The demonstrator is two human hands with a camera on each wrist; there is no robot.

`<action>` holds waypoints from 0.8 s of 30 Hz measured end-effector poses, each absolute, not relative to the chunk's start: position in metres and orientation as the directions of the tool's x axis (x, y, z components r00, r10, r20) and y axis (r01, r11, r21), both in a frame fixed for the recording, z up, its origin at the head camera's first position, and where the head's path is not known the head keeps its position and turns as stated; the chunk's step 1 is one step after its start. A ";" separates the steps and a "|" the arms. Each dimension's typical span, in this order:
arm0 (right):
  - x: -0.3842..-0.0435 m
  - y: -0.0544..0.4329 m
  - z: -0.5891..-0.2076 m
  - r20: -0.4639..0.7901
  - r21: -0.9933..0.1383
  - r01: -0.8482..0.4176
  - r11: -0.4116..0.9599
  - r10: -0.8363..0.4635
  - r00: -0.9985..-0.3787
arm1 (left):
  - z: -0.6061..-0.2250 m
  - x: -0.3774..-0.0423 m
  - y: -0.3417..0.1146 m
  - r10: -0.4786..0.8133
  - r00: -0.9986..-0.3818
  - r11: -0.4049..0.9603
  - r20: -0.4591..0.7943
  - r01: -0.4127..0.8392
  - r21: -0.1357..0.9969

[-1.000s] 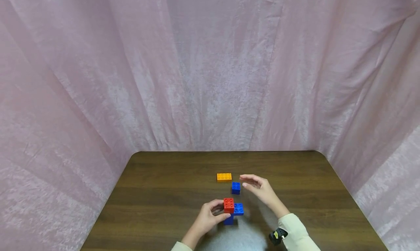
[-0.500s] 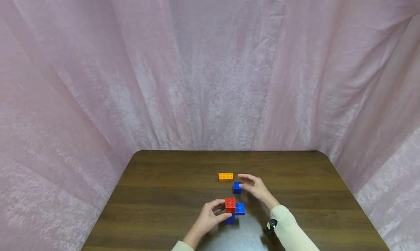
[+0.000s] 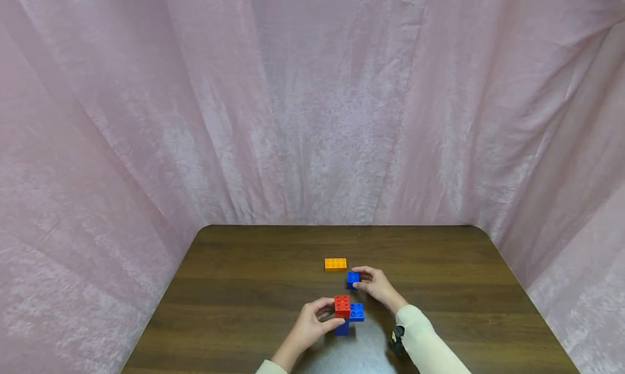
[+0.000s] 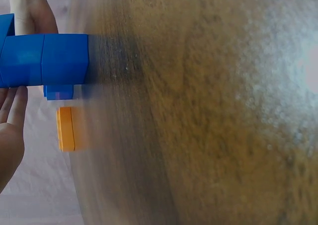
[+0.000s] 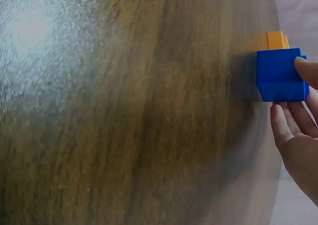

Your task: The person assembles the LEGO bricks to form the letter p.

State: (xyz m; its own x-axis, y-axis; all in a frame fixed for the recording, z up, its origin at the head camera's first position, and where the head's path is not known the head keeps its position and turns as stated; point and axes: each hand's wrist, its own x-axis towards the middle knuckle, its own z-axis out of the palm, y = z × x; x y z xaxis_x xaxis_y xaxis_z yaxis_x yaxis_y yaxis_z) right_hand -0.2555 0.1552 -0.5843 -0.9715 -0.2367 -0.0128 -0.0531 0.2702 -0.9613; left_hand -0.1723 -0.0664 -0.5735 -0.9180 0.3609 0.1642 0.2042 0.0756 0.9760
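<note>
My left hand (image 3: 314,322) grips a small tower of toy building bricks, thumb in front and fingers behind. On its top sits a red brick (image 3: 342,305). Under that are blue bricks (image 4: 42,60), and a blue brick (image 3: 357,311) juts out to the right side. Farther back, my right hand (image 3: 378,288) holds a separate blue brick (image 5: 280,76) between its thumb and fingers, low at the table. Its studs show in the head view. An orange brick (image 3: 335,264) lies behind it to the left, touched by neither hand.
The bricks are on a brown wooden table (image 3: 234,292) with rounded far corners. Pink curtains (image 3: 312,102) hang behind it and at both sides. A dark wrist device (image 3: 397,338) is at the right sleeve.
My right hand has come in from the right, its thumb and fingers closing round the separate blue brick. My left hand stays on the tower.
</note>
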 end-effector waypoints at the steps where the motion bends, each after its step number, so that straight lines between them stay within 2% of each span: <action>1: -0.255 0.155 -0.584 -0.007 -0.960 -0.060 0.274 -0.239 -0.971 | -0.574 -0.172 -0.066 0.361 -0.918 0.076 0.165 0.205 0.976; 7: -0.249 0.154 -0.571 0.020 -0.960 -0.088 0.267 -0.248 -0.969 | -0.570 -0.172 -0.064 0.360 -0.918 0.085 0.165 0.208 0.974; 15: -0.253 0.163 -0.579 0.057 -0.948 -0.131 0.289 -0.251 -0.966 | -0.575 -0.174 -0.064 0.353 -0.921 0.089 0.162 0.206 0.975; 24: -0.246 0.174 -0.563 0.115 -0.957 -0.189 0.221 -0.310 -0.944 | -0.577 -0.175 -0.066 0.347 -0.928 0.098 0.132 0.176 0.979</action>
State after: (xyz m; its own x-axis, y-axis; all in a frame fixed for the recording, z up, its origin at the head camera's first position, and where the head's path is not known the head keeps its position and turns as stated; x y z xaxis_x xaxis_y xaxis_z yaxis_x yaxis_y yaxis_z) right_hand -0.2461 0.1735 -0.5626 -0.9438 -0.3096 0.1154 -0.1894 0.2205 -0.9568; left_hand -0.1746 -0.0656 -0.5770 -0.9283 0.3474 0.1322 0.1762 0.0982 0.9794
